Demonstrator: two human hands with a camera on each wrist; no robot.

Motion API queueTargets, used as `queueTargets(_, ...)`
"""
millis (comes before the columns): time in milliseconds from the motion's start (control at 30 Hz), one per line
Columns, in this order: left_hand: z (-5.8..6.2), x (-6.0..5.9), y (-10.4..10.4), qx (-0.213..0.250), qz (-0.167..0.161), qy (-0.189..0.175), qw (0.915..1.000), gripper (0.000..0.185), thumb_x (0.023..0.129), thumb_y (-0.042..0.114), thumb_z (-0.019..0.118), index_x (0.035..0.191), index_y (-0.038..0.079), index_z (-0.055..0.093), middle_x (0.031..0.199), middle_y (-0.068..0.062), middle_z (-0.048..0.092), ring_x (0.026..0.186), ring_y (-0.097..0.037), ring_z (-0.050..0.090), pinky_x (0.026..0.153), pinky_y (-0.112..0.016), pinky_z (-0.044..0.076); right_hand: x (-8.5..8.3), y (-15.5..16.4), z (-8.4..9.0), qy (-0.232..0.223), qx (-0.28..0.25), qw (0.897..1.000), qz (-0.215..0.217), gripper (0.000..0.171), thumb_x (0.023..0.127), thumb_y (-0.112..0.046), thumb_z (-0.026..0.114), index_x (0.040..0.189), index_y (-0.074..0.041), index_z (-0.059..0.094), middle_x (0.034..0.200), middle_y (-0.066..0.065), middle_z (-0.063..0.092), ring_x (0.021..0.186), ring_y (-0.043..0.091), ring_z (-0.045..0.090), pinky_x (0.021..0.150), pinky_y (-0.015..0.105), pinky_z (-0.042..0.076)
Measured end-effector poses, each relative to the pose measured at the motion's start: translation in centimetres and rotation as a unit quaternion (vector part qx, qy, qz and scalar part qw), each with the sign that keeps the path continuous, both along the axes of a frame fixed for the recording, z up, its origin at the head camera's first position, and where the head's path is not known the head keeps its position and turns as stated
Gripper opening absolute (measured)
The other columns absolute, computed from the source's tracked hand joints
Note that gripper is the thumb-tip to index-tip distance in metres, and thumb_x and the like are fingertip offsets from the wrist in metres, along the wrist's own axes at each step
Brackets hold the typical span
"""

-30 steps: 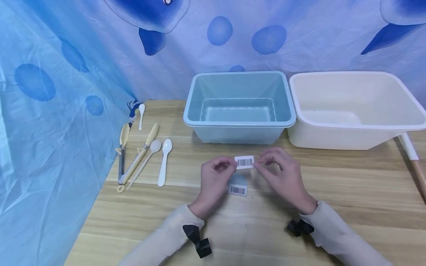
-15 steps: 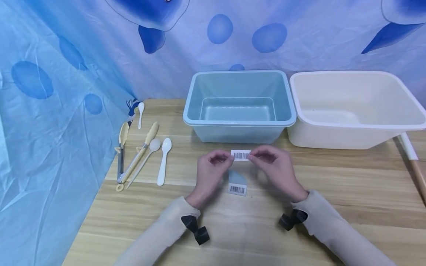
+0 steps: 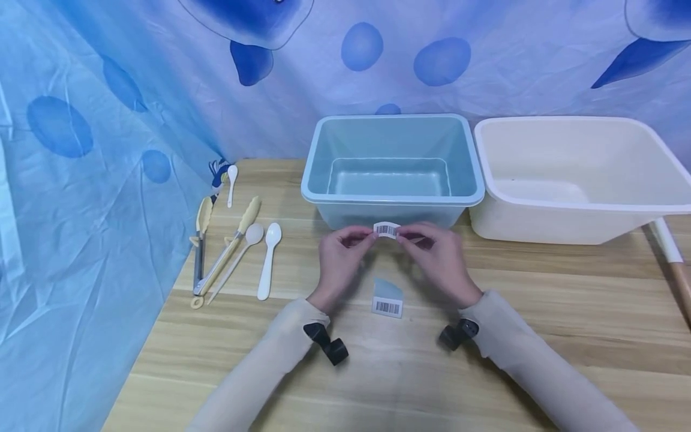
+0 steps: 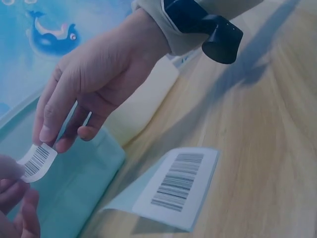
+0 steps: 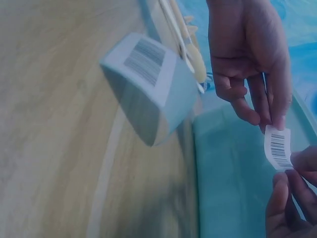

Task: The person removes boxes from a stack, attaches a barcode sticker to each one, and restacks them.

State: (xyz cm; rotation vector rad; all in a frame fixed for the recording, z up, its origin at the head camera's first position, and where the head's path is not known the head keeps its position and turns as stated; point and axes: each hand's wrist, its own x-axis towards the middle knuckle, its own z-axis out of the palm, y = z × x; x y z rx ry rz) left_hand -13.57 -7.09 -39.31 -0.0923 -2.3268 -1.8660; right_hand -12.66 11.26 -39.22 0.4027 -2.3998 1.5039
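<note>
In the head view, a small white barcode sticker [image 3: 386, 229] is stretched between both hands, in front of the front wall of the light blue bin [image 3: 394, 200]. My left hand [image 3: 344, 259] pinches its left end between thumb and fingers. The other end is pinched by my right hand [image 3: 438, 259]. The sticker bows slightly, as the left wrist view also shows. Whether it touches the bin cannot be told. Below the hands, a curled piece of pale blue backing paper [image 3: 388, 289] with another barcode label [image 3: 387, 307] lies on the table.
To the right of the blue bin stands a white bin [image 3: 540, 222]. A white-and-brown rod [image 3: 669, 252] lies at the right. On the left are tongs [image 3: 229, 252], a white spoon [image 3: 268, 264], a long-handled spoon [image 3: 237, 261] and a small spoon [image 3: 231, 183]. A blue patterned sheet [image 3: 302, 78] hangs behind.
Both hands have moved forward with the sticker, from above the table up to the blue bin's front. The sticker now bows. The backing paper stays on the table.
</note>
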Motion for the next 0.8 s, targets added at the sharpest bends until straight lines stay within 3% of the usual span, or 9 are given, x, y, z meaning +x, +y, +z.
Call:
queueTargets(67, -0.2, -0.1, 0.0, 0.004, 0.000, -0.005, 1.0000, 0.013, 0.081, 0.008, 0.076, 0.094, 0.004, 0.075, 0.086, -0.014, 0.074, 0.067, -0.036, 0.065, 0.050, -0.026, 0.052, -0.1, 0.0, 0.0, -0.005, 0.006, 1.000, 0.004, 0.022, 0.082, -0.001, 0.074, 0.103, -0.005, 0.074, 0.099, 0.009, 0.073, 0.081, 0.015, 0.066, 0.070, 0.024, 0.057)
queueTargets(167, -0.4, -0.3, -0.1, 0.008, 0.001, -0.009, 0.9999, 0.015, 0.082, 0.007, 0.075, 0.097, 0.004, 0.075, 0.090, -0.015, 0.074, 0.072, -0.035, 0.067, 0.053, -0.032, 0.055, -0.2, 0.0, -0.1, -0.008, 0.008, 1.000, 0.005, 0.023, 0.082, -0.001, 0.074, 0.105, -0.005, 0.073, 0.101, 0.009, 0.072, 0.081, 0.016, 0.067, 0.070, 0.025, 0.057)
queueTargets(467, -0.7, -0.6, -0.1, -0.003, 0.001, -0.022, 0.9998, 0.021, 0.081, 0.002, 0.074, 0.102, 0.004, 0.072, 0.099, -0.012, 0.074, 0.077, -0.021, 0.069, 0.066, -0.021, 0.055, -0.5, -0.1, -0.3, -0.007, 0.025, 1.000, 0.010, 0.027, 0.082, -0.003, 0.074, 0.109, -0.005, 0.072, 0.106, 0.010, 0.071, 0.084, 0.018, 0.068, 0.070, 0.026, 0.057)
queueTargets(800, -0.8, -1.1, 0.1, 0.000, 0.000, -0.027, 0.9996, 0.023, 0.082, 0.002, 0.072, 0.105, 0.002, 0.071, 0.103, -0.014, 0.073, 0.082, -0.028, 0.071, 0.070, -0.023, 0.057, -0.8, -0.2, -0.5, 0.005, 0.028, 1.000, 0.011, 0.035, 0.080, -0.003, 0.076, 0.114, -0.004, 0.069, 0.111, 0.012, 0.069, 0.083, 0.020, 0.069, 0.070, 0.027, 0.058)
